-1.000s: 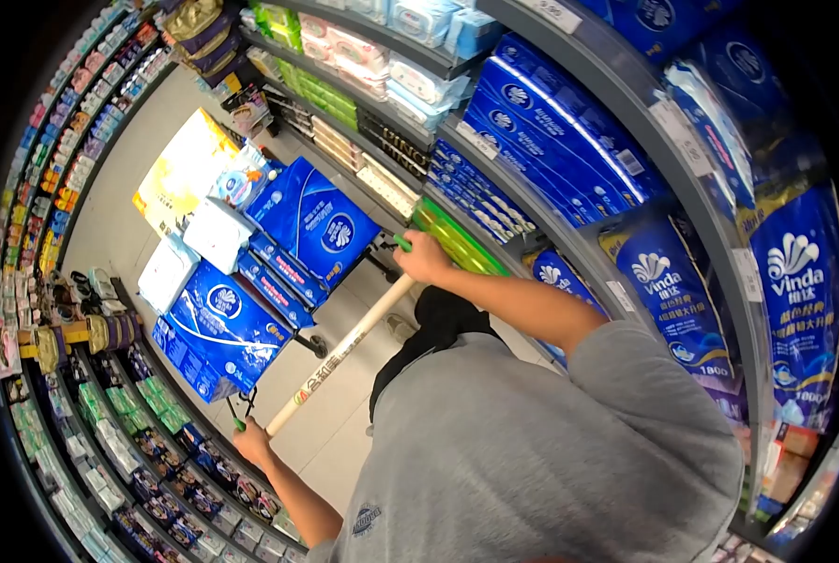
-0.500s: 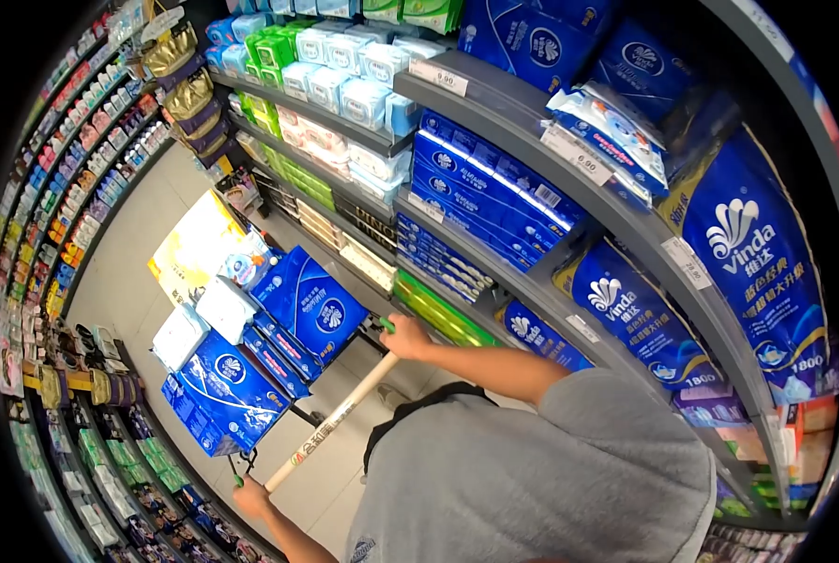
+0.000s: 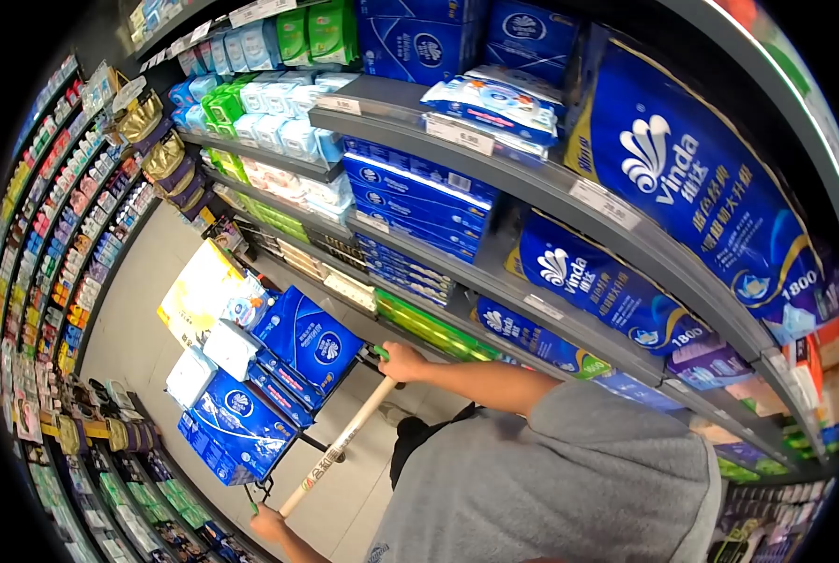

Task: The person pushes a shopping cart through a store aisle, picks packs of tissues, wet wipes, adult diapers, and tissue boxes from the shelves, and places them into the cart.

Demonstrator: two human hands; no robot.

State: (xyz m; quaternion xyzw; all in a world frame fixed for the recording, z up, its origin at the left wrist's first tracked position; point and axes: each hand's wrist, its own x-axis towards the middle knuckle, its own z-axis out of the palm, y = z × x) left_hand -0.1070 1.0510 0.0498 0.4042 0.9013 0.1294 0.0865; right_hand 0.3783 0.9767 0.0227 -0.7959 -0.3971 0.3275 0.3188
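Note:
My right hand [image 3: 401, 362] is wrapped round the upper end of a pale cart handle [image 3: 352, 433], beside its green end. At the handle's lower end my left hand [image 3: 268, 522] is closed round the same bar. In front of the bar the cart carries large blue tissue packs [image 3: 311, 342], with smaller blue-and-white packs [image 3: 286, 387] between them. White packs [image 3: 230, 349] lie on top. A yellow-and-white printed bag or panel [image 3: 197, 298] stands at the far end. Most of the cart's frame is hidden under the load.
A shelf [image 3: 522, 169] on the right holds blue tissue packs [image 3: 658, 169] and wipes [image 3: 497, 103], close to my right arm. On the left runs a curved-looking shelf of small bottles [image 3: 91, 216]. Tiled floor [image 3: 124, 324] lies between them.
The shelves on the right have shifted left and down in the view. The cart, its load and both hands appear slightly lower; both hands stay on the handle.

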